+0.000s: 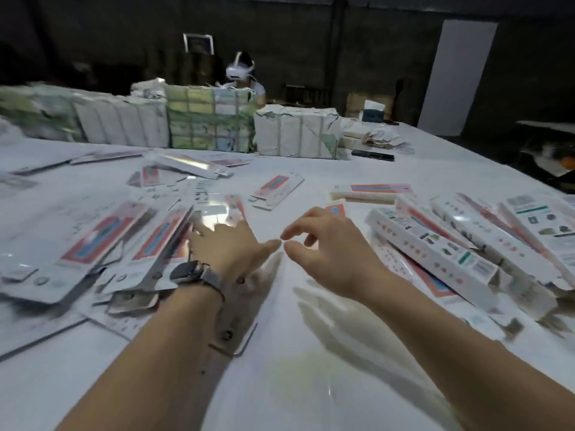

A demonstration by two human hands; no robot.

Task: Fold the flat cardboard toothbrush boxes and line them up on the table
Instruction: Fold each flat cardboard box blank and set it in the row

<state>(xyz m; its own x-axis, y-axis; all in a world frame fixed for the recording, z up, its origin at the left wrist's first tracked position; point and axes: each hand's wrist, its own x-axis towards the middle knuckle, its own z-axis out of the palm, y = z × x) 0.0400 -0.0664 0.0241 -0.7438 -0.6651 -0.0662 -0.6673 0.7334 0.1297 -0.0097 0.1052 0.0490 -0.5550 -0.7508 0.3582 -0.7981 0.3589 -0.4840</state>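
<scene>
Head view: left hand [228, 247], wristwatch [186, 273] on its wrist, stretched over flat toothbrush boxes [102, 244] scattered on white surface [289, 377], fingers spread, perhaps touching one through blur. Right hand [323, 247] hovering just beside, loosely curled, holding nothing. Folded boxes [435, 244] heaped at right.

The white bench [311, 384] is brightly lit from above while the far room lies dark. Glare sits on the flat boxes [93, 241] at left, which smear with motion blur. Soft arm shadows fall near. Edges bend from the wide lens.
</scene>
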